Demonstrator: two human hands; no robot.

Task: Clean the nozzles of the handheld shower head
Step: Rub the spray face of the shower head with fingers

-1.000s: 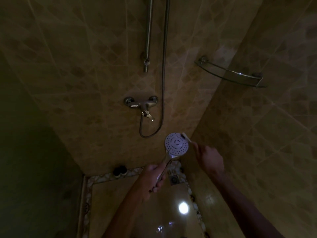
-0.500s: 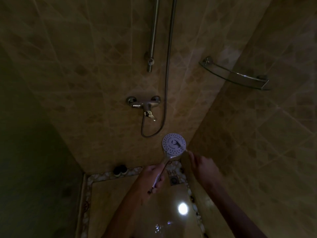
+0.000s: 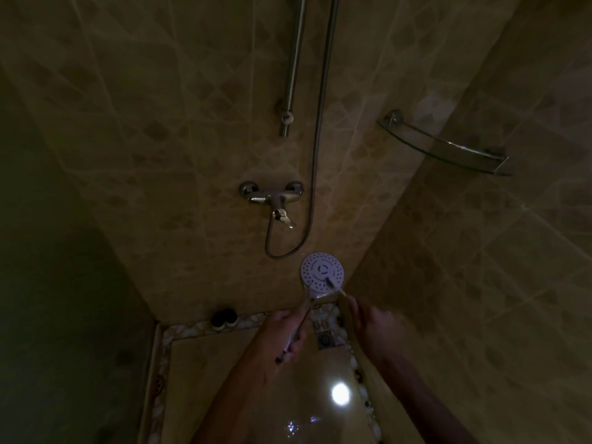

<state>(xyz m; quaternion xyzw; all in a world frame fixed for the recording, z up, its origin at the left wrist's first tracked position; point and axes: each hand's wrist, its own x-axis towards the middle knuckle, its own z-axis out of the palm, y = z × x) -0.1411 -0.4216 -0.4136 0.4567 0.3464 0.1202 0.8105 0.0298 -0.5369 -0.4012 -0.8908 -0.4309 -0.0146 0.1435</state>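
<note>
The handheld shower head (image 3: 317,270) is round and white, with its dotted nozzle face turned toward me. My left hand (image 3: 282,334) grips its chrome handle from below. My right hand (image 3: 373,325), just to the right and lower, holds a thin white brush (image 3: 333,284), probably a toothbrush. The brush tip lies on the lower right part of the nozzle face. The room is dim, so the bristles are hard to make out.
A chrome mixer tap (image 3: 272,197) sits on the tiled back wall with the hose (image 3: 315,155) looping down from it. A riser rail (image 3: 293,65) hangs above. A glass corner shelf (image 3: 445,149) is at the upper right. A floor drain (image 3: 325,338) and a dark object (image 3: 223,317) lie below.
The brush has moved from the upper right rim of the shower head down onto the lower right of its face. My right hand has dropped lower. The left hand's grip is unchanged.
</note>
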